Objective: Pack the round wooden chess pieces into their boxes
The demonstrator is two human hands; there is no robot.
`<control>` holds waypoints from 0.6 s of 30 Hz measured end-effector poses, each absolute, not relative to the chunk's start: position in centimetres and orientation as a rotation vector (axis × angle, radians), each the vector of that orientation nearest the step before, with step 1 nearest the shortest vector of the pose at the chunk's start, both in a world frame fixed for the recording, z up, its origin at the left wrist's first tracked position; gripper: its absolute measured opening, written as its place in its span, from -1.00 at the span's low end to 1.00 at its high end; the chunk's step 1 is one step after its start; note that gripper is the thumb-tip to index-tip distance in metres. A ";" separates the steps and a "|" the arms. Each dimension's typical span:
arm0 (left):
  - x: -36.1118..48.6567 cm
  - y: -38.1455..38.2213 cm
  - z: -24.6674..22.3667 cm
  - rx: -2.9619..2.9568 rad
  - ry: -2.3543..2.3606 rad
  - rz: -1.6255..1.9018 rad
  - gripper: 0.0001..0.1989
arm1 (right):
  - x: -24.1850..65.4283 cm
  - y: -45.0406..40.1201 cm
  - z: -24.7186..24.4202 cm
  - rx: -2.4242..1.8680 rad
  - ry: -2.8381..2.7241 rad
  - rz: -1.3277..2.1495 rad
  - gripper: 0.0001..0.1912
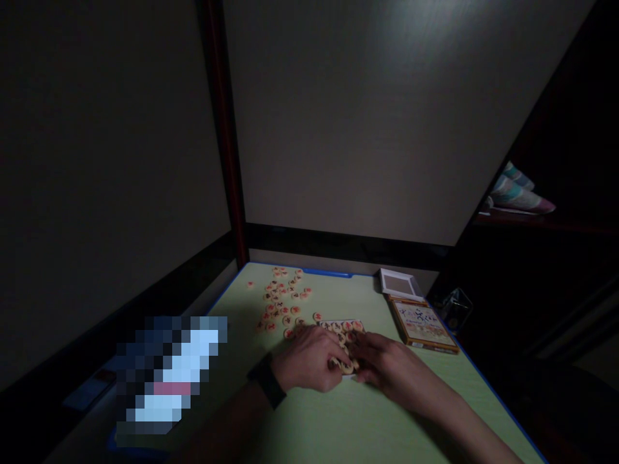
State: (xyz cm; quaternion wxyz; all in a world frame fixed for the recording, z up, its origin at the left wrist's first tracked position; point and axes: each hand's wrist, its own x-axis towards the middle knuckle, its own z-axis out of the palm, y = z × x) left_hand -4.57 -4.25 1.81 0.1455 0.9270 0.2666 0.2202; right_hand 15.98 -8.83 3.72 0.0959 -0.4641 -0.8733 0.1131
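Round Chinese chess pieces (338,327), pale with red or dark characters, are packed in rows in a shallow white box (360,321) on the green table. From the left, my left hand (312,357), with a dark band at the wrist, reaches over this box. Its curled fingers close on a Chinese chess piece (345,367) at the near side. My right hand (382,361) rests at the box's right edge, fingers bent inward. Whatever lies between its fingertips is hidden. Both hands cover much of the box.
Loose chess pieces (280,298) lie scattered on the table's (387,425) left half. A printed game box (420,322) and a white open tray (399,283) lie at the right. A blurred bright screen (178,374) stands at the left. A wall rises behind the table.
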 end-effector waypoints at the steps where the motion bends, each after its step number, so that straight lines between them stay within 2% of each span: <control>1: -4.6 -4.3 1.8 2.674 0.770 0.632 -0.66 | 16.0 -8.8 3.7 -1.376 -2.586 0.333 -0.74; 18: -4.6 -4.6 2.4 2.699 0.813 0.561 -0.68 | 16.1 -9.0 4.1 -1.429 -2.610 0.313 -0.79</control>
